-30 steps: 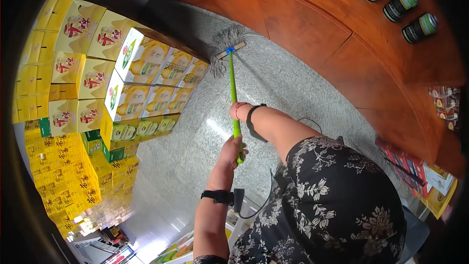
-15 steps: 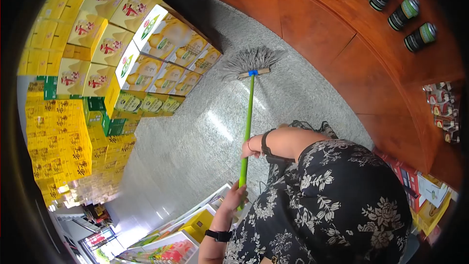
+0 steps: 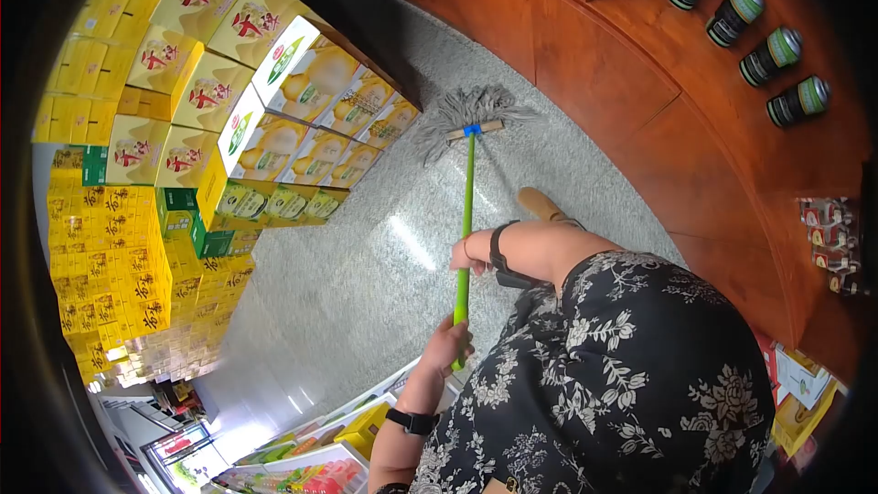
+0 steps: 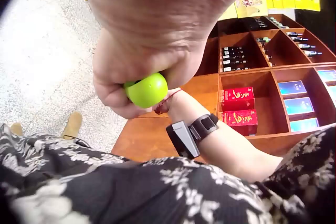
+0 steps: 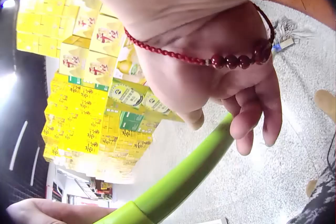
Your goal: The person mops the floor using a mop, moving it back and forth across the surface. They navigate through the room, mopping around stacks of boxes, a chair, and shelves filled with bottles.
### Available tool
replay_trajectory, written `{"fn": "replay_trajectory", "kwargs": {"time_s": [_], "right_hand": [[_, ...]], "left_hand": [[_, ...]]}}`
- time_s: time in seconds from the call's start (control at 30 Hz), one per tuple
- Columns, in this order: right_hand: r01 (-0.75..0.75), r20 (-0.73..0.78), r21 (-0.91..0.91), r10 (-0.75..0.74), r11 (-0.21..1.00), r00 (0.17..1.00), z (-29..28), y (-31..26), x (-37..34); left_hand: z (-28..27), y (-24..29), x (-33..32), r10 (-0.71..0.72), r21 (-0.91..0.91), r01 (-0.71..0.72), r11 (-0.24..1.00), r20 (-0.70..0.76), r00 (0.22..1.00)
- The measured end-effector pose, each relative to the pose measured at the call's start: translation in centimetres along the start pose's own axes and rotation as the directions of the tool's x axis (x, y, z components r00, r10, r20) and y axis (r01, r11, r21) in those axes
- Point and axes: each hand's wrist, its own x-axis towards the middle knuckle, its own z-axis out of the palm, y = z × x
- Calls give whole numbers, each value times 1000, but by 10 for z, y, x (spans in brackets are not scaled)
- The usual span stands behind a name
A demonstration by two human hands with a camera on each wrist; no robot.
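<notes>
A mop with a green handle (image 3: 469, 192) reaches up the head view to its grey strands (image 3: 480, 105), spread on the floor near the stacked boxes. My left hand (image 3: 444, 348) grips the handle near its end; in the left wrist view the rounded green tip (image 4: 148, 90) pokes out of that hand (image 4: 152, 50). Farther along the handle, my right hand (image 3: 470, 252), with a red beaded bracelet, has its fingers curled round it. The right wrist view shows this hand (image 5: 220, 71) over the green handle (image 5: 184, 182), its contact partly hidden.
Yellow and white boxes (image 3: 274, 151) are stacked on the left. A curved wooden counter (image 3: 594, 64) runs along the right, with several cans (image 3: 771, 57) on it. A shoe (image 3: 541, 204) stands on the speckled floor. Shelves of goods (image 3: 338, 444) stand at the bottom.
Over the last second the mop head has moved away from the boxes, rightward and down in the head view. Both hands have shifted with the handle, keeping their grip. A shoe has come into view.
</notes>
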Motion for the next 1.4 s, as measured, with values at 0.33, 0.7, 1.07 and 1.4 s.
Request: {"fn": "replay_trajectory", "kwargs": {"time_s": [0.33, 0.7, 1.07, 1.4], "right_hand": [[-12, -327, -68, -11, 998, 945, -239, 49, 50], [-33, -538, 275, 182, 961, 823, -421, 37, 127], [-26, -434, -338, -132, 941, 891, -417, 48, 105], [137, -516, 441, 126, 887, 847, -298, 78, 75]], "left_hand": [[34, 214, 167, 78, -150, -80, 985, -22, 997], [30, 413, 277, 92, -209, -101, 973, -52, 994], [41, 407, 289, 122, -149, -116, 982, 34, 992], [1, 344, 239, 51, 123, -62, 991, 96, 994]]}}
